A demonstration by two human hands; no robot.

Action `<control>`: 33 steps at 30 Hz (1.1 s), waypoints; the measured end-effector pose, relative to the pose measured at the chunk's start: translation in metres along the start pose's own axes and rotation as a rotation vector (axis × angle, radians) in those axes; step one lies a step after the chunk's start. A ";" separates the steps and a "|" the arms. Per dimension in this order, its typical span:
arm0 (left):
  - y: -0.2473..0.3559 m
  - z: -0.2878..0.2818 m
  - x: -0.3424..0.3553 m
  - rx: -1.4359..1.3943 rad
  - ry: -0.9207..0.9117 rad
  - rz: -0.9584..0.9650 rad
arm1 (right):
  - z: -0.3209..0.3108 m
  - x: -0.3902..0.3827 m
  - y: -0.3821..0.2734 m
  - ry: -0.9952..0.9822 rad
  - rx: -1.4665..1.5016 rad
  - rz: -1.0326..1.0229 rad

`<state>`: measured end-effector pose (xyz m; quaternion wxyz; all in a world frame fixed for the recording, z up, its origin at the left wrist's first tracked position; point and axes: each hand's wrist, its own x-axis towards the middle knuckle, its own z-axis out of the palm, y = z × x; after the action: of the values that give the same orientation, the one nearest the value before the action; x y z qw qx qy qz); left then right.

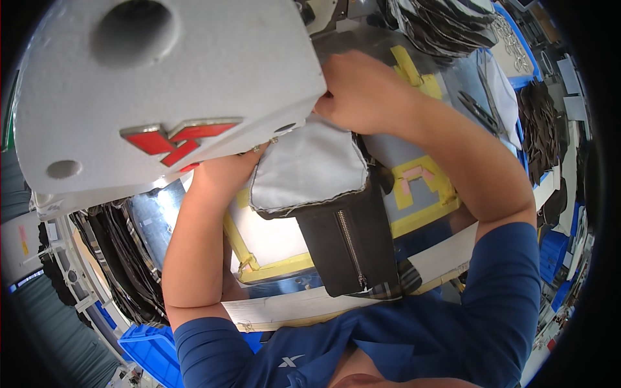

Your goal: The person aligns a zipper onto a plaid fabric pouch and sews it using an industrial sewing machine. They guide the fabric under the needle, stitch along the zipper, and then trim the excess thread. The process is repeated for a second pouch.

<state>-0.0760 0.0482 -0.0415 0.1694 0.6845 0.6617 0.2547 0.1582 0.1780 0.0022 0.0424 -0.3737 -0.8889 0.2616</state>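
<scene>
A dark cloth piece with a metal zipper (350, 249) lies in front of me, its lower end hanging over the table's near edge. Its pale grey lining (309, 168) faces up at the far end, with a rough cut edge. My left hand (223, 173) is at the lining's left side; the machine head hides most of its fingers. Beyond the lining, my right hand (365, 94) is closed, fingers curled down at the cloth's far right edge. The white sewing machine head (220, 84) covers the far left and hides the needle area.
Yellow tape (420, 220) marks the work surface. Scissors (482, 110) lie at the right, near a blue-rimmed tray (517, 48) of small metal parts. Stacked dark cloth pieces (446, 26) sit at the back; more cloth (116, 258) hangs at the left above a blue bin (152, 352).
</scene>
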 end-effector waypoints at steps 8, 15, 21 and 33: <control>-0.004 0.006 0.001 0.001 0.076 0.034 | 0.001 0.001 0.000 -0.010 -0.021 -0.005; 0.002 0.007 0.001 -0.016 0.105 0.033 | 0.007 -0.002 0.004 0.048 0.006 -0.006; 0.004 -0.002 -0.003 0.100 0.015 -0.041 | 0.033 0.009 0.020 0.163 0.011 -0.141; 0.097 -0.068 -0.039 0.224 -0.395 0.180 | 0.025 -0.003 0.015 0.196 0.039 -0.176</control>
<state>-0.0353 -0.0043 0.0643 0.1951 0.7916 0.5764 0.0551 0.1634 0.1738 -0.0268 0.1590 -0.3173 -0.9045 0.2364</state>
